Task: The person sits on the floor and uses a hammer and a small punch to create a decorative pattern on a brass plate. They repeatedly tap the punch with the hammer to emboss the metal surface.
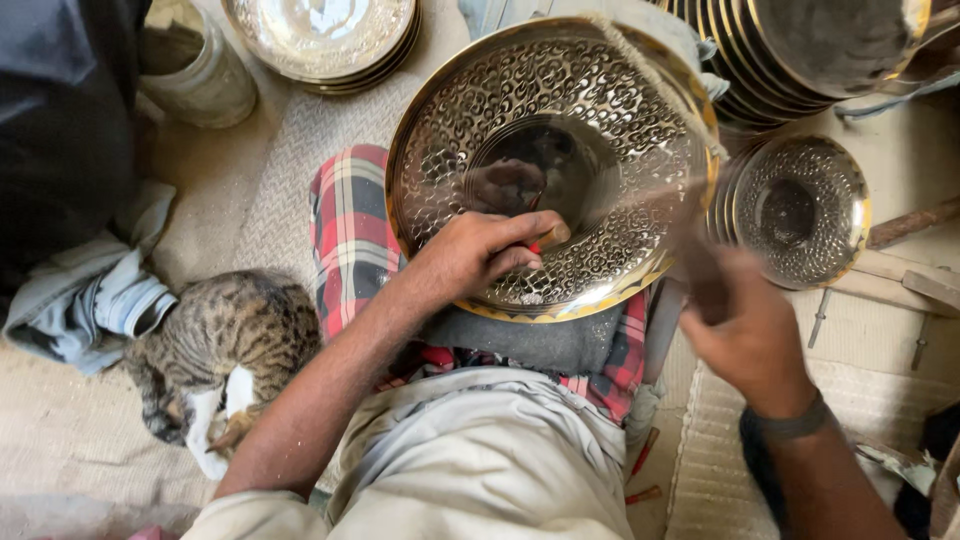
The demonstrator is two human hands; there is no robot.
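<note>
The round brass plate with a hammered scroll pattern and a smooth mirror-like centre (553, 165) is the biggest thing under the fingers; it rests tilted on a dark grey folded cloth pad (530, 340) over the person's lap, which is covered by a red, white and black checked cloth (350, 230). The left hand (480, 255) lies on the plate's lower patterned band, its fingers curled and pressed together around a small tool with a red shaft (540, 243), whose tip pokes out just beyond the fingertips and touches the metal. The right hand (745, 335) hovers off the plate's right rim, fingers wrapped tight around the dark handle of a hammer (690, 235); the hammer is blurred, its pale streak crossing above the plate's right half, so the head's shape cannot be told.

Beyond the right fingers, just past the plate's edge, stands a stack of smaller hammered brass bowls (800, 205), and farther up a tilted row of plain brass plates (800, 45). Above the left fingers, well apart, lies a low stack of silvery embossed plates (320, 35) beside a pale cylindrical container (200, 70). Well to the left of the left forearm, a tabby cat with white paws (220, 350) is curled on the woven beige mat (300, 160).
</note>
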